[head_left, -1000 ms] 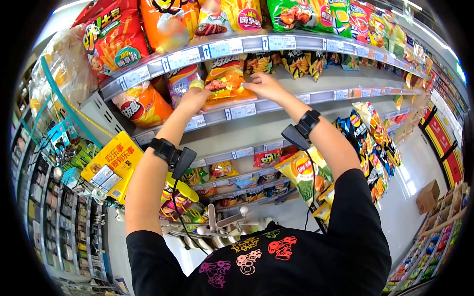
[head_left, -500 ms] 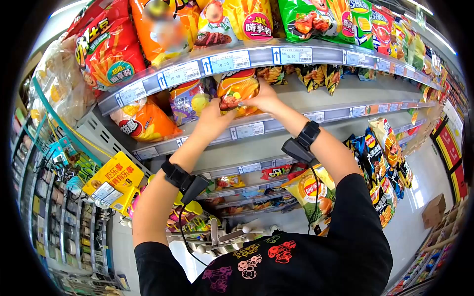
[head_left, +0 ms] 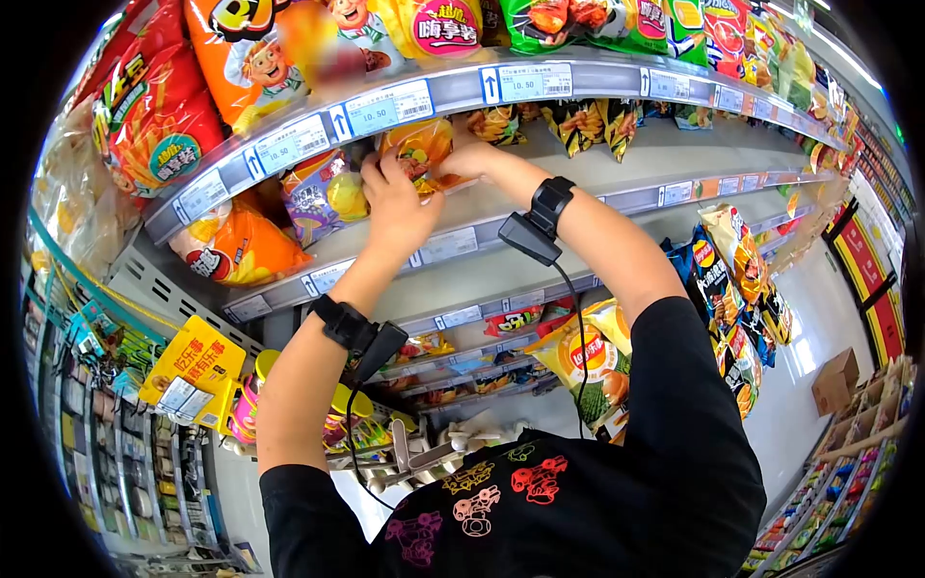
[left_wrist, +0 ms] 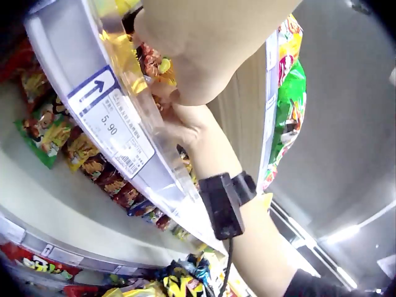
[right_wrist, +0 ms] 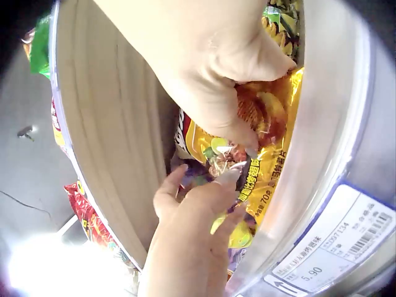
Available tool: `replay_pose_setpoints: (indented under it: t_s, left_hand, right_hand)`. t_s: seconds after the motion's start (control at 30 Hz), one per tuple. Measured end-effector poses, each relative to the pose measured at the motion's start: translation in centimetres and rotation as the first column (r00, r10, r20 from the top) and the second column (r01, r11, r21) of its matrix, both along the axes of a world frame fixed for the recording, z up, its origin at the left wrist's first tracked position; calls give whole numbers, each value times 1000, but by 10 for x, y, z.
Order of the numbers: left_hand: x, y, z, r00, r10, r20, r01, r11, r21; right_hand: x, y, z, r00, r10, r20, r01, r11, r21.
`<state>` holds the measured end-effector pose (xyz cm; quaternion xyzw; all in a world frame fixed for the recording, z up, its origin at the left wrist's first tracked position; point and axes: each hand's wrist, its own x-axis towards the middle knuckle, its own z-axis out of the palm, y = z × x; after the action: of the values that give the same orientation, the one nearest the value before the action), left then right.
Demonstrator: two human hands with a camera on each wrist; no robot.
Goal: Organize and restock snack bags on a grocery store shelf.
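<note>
An orange-yellow chip bag (head_left: 421, 146) stands on the shelf under the upper ledge, its front showing in the right wrist view (right_wrist: 272, 114). My right hand (head_left: 477, 162) grips its right side, the thumb across the printed front and other fingers partly hidden. Spread fingers of my left hand (head_left: 400, 207) touch the lower left front of that bag, close to a purple bag (head_left: 323, 197) beside it. From the left wrist, my left hand (left_wrist: 204, 43) covers most of the bag, and my right hand (left_wrist: 185, 127) shows beyond it.
Price tags (head_left: 385, 111) line the upper ledge, with large snack bags (head_left: 154, 125) above. Another orange bag (head_left: 236, 246) lies at the left on the same shelf. Dark small bags (head_left: 578, 125) stand to the right. A yellow sign (head_left: 193, 366) hangs at lower left, and Lay's bags (head_left: 588, 356) are below.
The orange-yellow bag sits slightly farther back beneath the ledge. My left hand's fingers have spread on its front, and my right hand stays at its side. The head view has shifted.
</note>
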<state>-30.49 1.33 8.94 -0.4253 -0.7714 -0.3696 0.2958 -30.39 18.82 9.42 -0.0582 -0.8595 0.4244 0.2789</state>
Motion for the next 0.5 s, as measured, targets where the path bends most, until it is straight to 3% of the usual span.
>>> replay_pose_setpoints:
  t_s: [0.07,0.1,0.13,0.23,0.27,0.3,0.33,0.4,0.43,0.5]
  left_hand:
    - [16,0,12,980,-102,-171,107,994,20]
    - [23,1,17,964,-168,-208,169,986,-10]
    - [29,5,21,940,-234,-247,232,972,-38]
    - [33,24,19,928,-362,-88,359,932,-48]
    - [31,32,15,916,-400,-35,399,916,-45]
    - [26,43,8,900,-434,46,434,901,3]
    - [22,52,3,891,-445,95,444,895,26]
    - [16,67,-4,862,-467,197,464,884,66]
    - [15,72,-3,862,-456,222,456,888,52]
    - [15,80,0,879,-422,223,433,901,1]
  right_hand:
    - [14,3,10,992,121,27,-119,989,-92]
    - [29,3,24,945,317,76,-289,922,-259]
    - [27,8,21,942,332,-56,-336,922,-193]
    - [55,33,46,967,164,195,-150,985,-84]
    - [49,57,41,980,127,153,-106,984,-140]
    - [37,87,31,991,-122,45,116,986,123]
    - [30,112,25,936,-330,-121,351,871,344]
    - [49,139,29,853,-422,-307,522,699,489]
    - [62,143,26,842,-490,-227,536,711,455]
    - [79,145,25,721,-668,-182,627,518,581]
